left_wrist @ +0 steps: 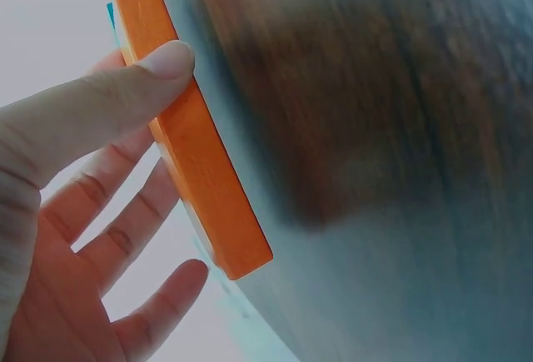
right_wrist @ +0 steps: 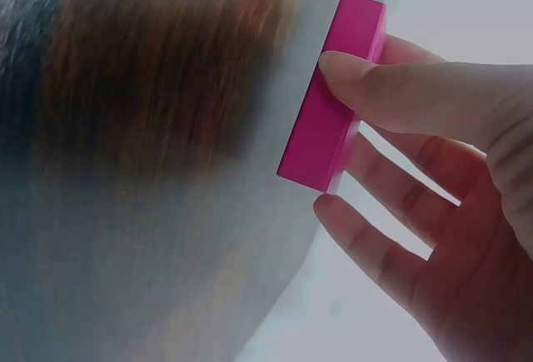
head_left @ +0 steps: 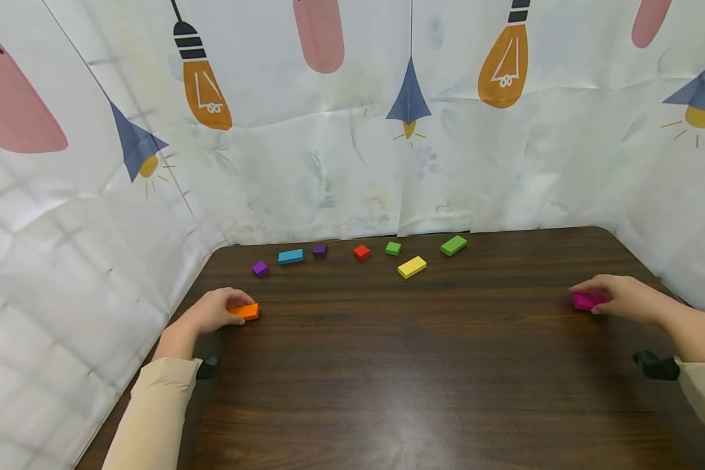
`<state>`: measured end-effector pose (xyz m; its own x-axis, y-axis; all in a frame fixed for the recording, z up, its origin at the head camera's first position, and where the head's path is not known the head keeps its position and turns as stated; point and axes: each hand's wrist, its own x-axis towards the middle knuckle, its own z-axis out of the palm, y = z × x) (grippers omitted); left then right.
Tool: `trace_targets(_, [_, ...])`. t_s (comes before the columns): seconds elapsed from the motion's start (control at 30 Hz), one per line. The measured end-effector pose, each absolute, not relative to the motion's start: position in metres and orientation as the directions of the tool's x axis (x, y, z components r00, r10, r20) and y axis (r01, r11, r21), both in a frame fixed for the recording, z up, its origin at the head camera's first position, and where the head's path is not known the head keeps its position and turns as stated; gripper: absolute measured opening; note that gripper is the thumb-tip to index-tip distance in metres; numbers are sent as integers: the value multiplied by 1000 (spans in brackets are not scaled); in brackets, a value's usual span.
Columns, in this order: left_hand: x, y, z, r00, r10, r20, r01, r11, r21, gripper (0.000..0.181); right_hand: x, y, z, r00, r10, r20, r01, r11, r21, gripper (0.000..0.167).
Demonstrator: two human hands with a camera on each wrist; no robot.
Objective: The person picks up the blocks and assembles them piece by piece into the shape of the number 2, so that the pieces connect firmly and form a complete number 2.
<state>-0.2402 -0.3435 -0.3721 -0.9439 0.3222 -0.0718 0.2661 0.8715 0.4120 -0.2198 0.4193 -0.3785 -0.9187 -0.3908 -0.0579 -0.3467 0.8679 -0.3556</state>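
At the table's left side, the left hand (head_left: 216,309) pinches an orange block (head_left: 247,312). The left wrist view has the thumb across the long orange block (left_wrist: 208,171), with fingers behind it. Far to the right, the right hand (head_left: 634,299) pinches a magenta block (head_left: 585,301). In the right wrist view the thumb presses one face of the magenta block (right_wrist: 325,121), fingers behind. Whether either block touches the table is hard to tell.
Along the back of the brown table (head_left: 388,352) lie purple (head_left: 260,269), blue (head_left: 290,256), dark purple (head_left: 320,250), red (head_left: 361,252), small green (head_left: 393,249), yellow (head_left: 412,267) and longer green (head_left: 454,245) blocks. A patterned curtain (head_left: 352,163) hangs behind.
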Motion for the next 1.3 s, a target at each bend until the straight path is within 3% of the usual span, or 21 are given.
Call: trace_targets(1.3, [-240,-294,-371,-893,444,-78,380,833,402,31,-220,361,-371,-836,-546,-48,-495,790,-361,42])
